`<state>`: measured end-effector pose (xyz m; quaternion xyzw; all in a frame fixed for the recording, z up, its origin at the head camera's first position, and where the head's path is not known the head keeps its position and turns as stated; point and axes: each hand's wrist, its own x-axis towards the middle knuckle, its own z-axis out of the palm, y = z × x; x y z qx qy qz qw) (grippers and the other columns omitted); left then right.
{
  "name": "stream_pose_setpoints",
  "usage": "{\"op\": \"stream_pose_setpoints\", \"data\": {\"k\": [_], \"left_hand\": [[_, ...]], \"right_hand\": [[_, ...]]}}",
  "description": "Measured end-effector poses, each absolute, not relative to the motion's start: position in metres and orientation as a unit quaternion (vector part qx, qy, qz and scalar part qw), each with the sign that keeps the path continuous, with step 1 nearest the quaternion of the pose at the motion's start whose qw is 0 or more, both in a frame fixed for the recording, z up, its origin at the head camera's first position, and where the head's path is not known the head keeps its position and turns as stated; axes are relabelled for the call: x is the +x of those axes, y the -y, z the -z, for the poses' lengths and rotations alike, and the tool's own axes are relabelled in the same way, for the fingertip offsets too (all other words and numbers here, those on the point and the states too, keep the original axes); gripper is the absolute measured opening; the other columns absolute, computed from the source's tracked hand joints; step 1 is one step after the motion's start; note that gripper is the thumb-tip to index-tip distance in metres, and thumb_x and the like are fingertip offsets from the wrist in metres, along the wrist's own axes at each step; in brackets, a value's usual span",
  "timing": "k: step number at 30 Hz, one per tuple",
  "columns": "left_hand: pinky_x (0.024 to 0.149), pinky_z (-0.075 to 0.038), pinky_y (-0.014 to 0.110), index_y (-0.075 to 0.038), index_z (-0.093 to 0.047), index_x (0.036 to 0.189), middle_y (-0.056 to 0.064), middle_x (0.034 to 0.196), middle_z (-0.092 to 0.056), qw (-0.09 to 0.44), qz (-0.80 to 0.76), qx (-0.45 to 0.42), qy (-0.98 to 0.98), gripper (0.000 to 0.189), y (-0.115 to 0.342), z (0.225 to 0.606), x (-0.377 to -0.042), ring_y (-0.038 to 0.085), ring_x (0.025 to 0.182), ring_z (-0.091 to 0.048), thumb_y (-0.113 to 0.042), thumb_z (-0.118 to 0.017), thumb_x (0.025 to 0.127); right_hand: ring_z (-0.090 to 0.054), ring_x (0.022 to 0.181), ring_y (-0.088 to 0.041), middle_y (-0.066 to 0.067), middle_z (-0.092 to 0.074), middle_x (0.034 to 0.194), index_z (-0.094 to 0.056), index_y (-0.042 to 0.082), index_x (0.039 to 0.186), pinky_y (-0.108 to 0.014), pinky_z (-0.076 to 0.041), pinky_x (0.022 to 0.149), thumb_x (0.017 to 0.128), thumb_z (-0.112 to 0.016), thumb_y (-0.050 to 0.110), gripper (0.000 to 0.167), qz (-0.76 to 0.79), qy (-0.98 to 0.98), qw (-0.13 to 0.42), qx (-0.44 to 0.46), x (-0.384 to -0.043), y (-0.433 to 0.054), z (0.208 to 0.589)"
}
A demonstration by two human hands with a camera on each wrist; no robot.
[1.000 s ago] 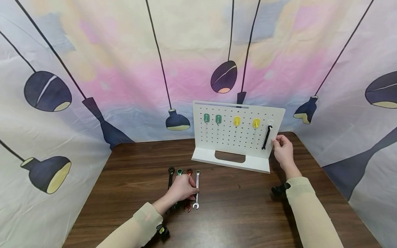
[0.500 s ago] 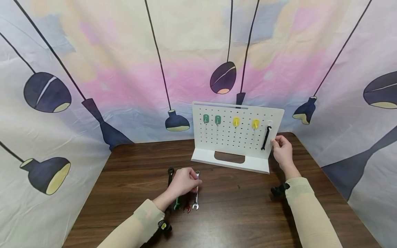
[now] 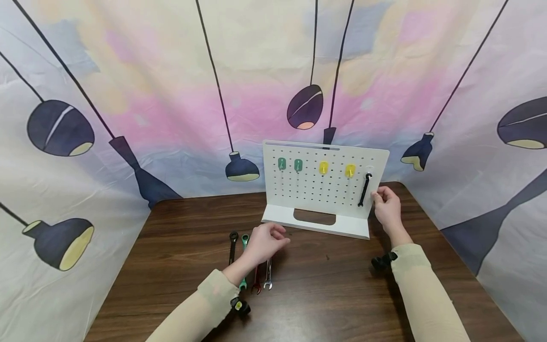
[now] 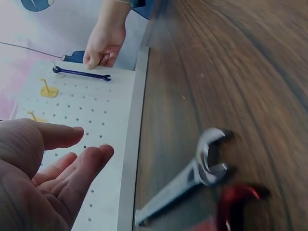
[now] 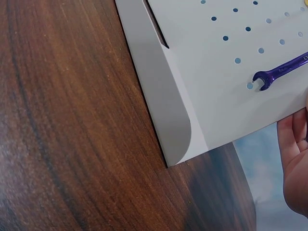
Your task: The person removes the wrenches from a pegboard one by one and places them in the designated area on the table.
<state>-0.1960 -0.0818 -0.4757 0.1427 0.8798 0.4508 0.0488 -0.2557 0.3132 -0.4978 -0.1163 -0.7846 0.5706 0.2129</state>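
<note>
My left hand point(image 3: 261, 246) hovers over the wrenches on the table, thumb and fingertips apart with nothing between them. Below it lie a silver wrench point(image 3: 268, 278), a red wrench point(image 3: 256, 284), a green wrench point(image 3: 245, 240) and a black wrench point(image 3: 232, 248), side by side; the hand and wrist cover parts of them. My right hand point(image 3: 388, 212) pinches the right edge of a standing white pegboard point(image 3: 315, 202). A dark wrench point(image 3: 364, 191), purple in the right wrist view, hangs from the board's rightmost hook.
Two green hooks point(image 3: 282, 164) and two yellow hooks point(image 3: 350, 171) sit in a row on the pegboard with nothing hanging on them. The wooden table point(image 3: 325, 294) ends at a patterned cloth backdrop point(image 3: 179, 118) behind the board.
My left hand has risen from among the wrenches and moved right and toward the pegboard, its fingers parting. The right hand keeps its place on the board's edge.
</note>
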Motion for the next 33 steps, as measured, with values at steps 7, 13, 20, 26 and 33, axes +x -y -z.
{"op": "stream_pose_setpoints", "data": {"k": [7, 13, 20, 26, 33], "left_hand": [[0.073, -0.061, 0.032, -0.007, -0.074, 0.111, -0.001, 0.092, -0.079, 0.049, -0.495, 0.138, -0.857, 0.024, 0.067, 0.472, -0.201, 0.012, 0.081, -0.076, -0.015, -0.085, 0.092], [0.075, -0.061, 0.032, -0.002, -0.073, 0.112, 0.003, 0.093, -0.078, 0.048, -0.536, 0.145, -0.83, 0.023, 0.053, 0.472, -0.206, 0.016, 0.085, -0.076, -0.008, -0.084, 0.092], [0.08, -0.062, 0.032, 0.002, -0.072, 0.115, 0.006, 0.1, -0.078, 0.054, -0.581, 0.146, -0.799, 0.027, 0.029, 0.471, -0.211, 0.019, 0.091, -0.077, -0.005, -0.084, 0.091], [0.08, -0.063, 0.03, 0.003, -0.072, 0.117, 0.005, 0.101, -0.078, 0.062, -0.604, 0.148, -0.78, 0.03, 0.002, 0.474, -0.21, 0.019, 0.092, -0.077, -0.002, -0.082, 0.09], [0.078, -0.061, 0.024, -0.001, -0.074, 0.114, 0.001, 0.099, -0.079, 0.057, -0.588, 0.181, -0.787, 0.024, -0.03, 0.488, -0.211, 0.011, 0.09, -0.077, 0.0, -0.082, 0.091]], "right_hand": [[-0.048, 0.081, -0.013, 0.0, -0.055, 0.091, -0.061, -0.003, 0.111, -0.021, -0.041, 0.064, 0.111, -0.06, 0.016, 0.019, -0.577, 0.78, 0.215, -0.114, -0.257, -0.313, 0.499], [-0.048, 0.082, -0.014, -0.001, -0.055, 0.091, -0.061, -0.002, 0.111, -0.021, -0.042, 0.064, 0.111, -0.06, 0.015, 0.018, -0.581, 0.776, 0.215, -0.117, -0.256, -0.313, 0.499], [-0.049, 0.083, -0.014, -0.003, -0.055, 0.092, -0.06, -0.003, 0.111, -0.021, -0.043, 0.066, 0.112, -0.059, 0.015, 0.018, -0.577, 0.779, 0.216, -0.117, -0.257, -0.313, 0.498], [-0.049, 0.084, -0.015, -0.002, -0.054, 0.093, -0.06, -0.003, 0.112, -0.021, -0.043, 0.066, 0.112, -0.059, 0.016, 0.019, -0.575, 0.781, 0.212, -0.119, -0.257, -0.313, 0.498], [-0.048, 0.084, -0.015, -0.003, -0.053, 0.093, -0.06, -0.003, 0.113, -0.022, -0.042, 0.066, 0.112, -0.059, 0.016, 0.02, -0.577, 0.779, 0.214, -0.122, -0.258, -0.313, 0.499]]}}
